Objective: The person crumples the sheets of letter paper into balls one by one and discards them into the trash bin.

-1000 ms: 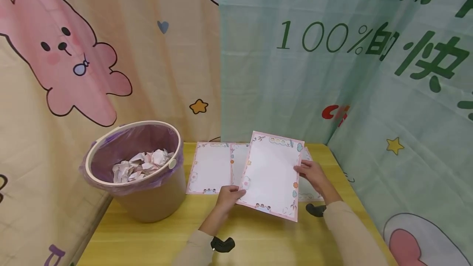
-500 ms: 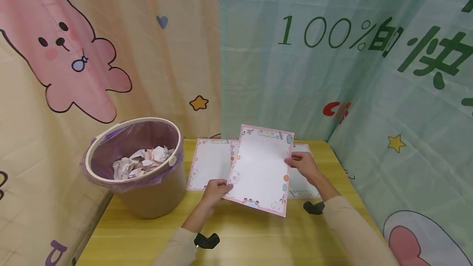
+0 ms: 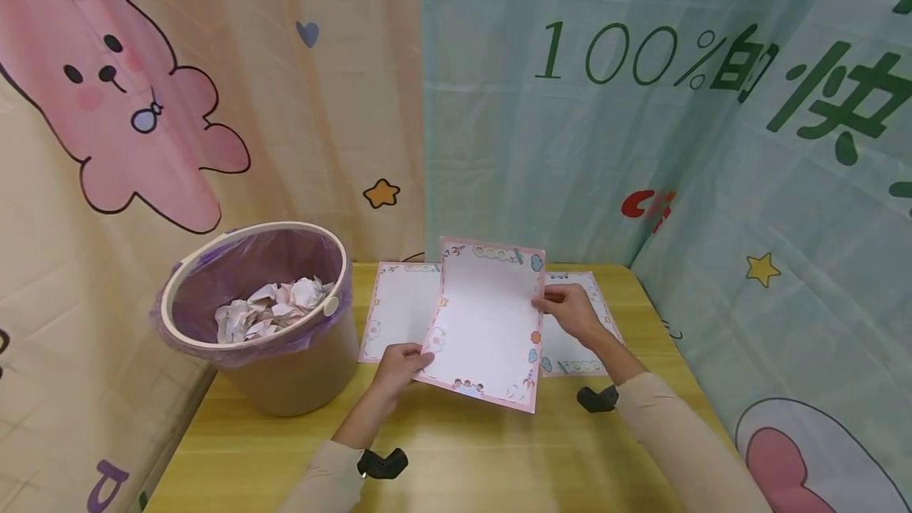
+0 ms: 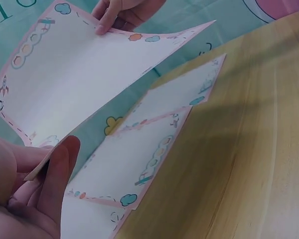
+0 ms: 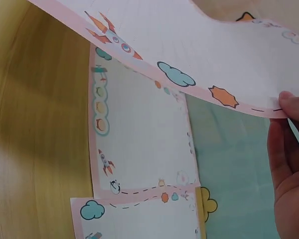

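Observation:
A white sheet of paper [image 3: 484, 323] with a pink cartoon border is held up above the table, slightly bowed. My left hand [image 3: 400, 366] pinches its lower left edge between thumb and fingers; the left wrist view shows this pinch close up. On the opposite side my right hand [image 3: 570, 311] pinches the right edge, thumb on the printed face in the right wrist view. Behind and below it, similar sheets lie on the table: one at the left [image 3: 402, 311], another at the right [image 3: 577, 331]. The left wrist view shows a middle sheet [image 4: 134, 164] between them, hidden from the head view.
A beige bin [image 3: 285, 374] with a purple liner and crumpled paper [image 3: 274, 309] inside stands on the table's left side. The wooden table [image 3: 470, 465] meets printed curtains [image 3: 527, 165] at the back and right. Each wrist wears a black strap device [image 3: 382, 464].
Both hands have carried the held sheet leftward over the table, uncovering more of the right-hand sheet. Their pinch on it stays the same. The head view has tilted slightly down.

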A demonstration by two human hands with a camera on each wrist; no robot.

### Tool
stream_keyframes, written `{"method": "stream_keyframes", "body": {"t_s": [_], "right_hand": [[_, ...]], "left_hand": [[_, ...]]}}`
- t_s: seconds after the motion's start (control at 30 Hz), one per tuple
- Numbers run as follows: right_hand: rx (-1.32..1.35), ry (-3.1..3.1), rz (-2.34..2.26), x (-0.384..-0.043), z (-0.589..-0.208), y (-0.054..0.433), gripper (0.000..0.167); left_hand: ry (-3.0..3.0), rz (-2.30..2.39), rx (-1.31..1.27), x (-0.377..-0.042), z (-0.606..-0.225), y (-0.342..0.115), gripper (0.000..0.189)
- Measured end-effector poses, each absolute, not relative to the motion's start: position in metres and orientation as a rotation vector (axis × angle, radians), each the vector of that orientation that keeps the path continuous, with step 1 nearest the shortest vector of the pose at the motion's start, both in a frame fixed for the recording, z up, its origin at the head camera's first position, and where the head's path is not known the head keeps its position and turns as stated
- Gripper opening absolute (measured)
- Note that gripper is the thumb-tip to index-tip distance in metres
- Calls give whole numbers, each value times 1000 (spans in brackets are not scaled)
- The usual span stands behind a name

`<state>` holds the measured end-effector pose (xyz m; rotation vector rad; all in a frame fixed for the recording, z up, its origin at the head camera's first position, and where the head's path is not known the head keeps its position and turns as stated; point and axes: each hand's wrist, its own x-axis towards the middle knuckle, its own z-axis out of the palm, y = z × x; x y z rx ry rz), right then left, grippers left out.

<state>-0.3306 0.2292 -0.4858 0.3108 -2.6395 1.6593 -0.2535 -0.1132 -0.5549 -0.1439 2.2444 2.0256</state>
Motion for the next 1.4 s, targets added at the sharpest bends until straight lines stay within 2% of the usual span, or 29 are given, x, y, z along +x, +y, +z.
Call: {"method": "stream_keyframes", "body": {"t_s": [0.2,0.33,0.67,0.87,1.13,1.4], "right_hand": [[482,-2562,1469,-326,-484,220,25],[705,-2496,1114,-323,-483,213,20],[1305,-2285,278,-308,-474,196,51],[1435,-2130,20,-306,-472,185,41],[1480,-2040,-57,-306,-477,181,39],[1491,-2038,-49,-304,-480,182,43]], "left_hand": [[2151,2111,-176,-256,-549,-116,32],[2025,2215,-176,-261,-543,-114,32],[1813,2345,-184,-267,-534,-112,39],[1682,2458,-171,-266,-530,-111,44],[1471,2625,-151,-264,-527,-109,46],[1551,2581,-115,-265,-523,-108,29]]}}
